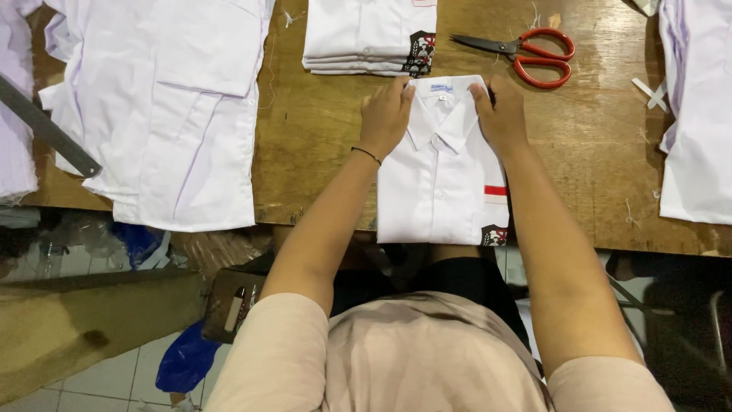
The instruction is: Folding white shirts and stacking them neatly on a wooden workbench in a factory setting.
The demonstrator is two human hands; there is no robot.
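- Folded white shirt [438, 191] lies at the near edge of the wooden desk [320, 145], collar pointing toward the far edge, its hem reaching the near edge; a red stripe and a dark badge show on the pocket side
- Unfolded white shirts [168, 107] are spread over the desk's left end, hanging past the near edge, with a grey ruler [46, 130] across them
- More white cloth [694, 114] covers the right end
- Stack of folded shirts [370, 38] sits at the far edge, just beyond the collar
- Left hand [387, 114] lies flat, fingers pressing the collar's left side, grasping nothing; a thin dark bracelet circles the wrist
- Right hand [499, 114] presses the collar's right side, fingers bent over its edge, not clenched
- Red-handled scissors [526, 55] lie shut near the far edge, just beyond the right hand
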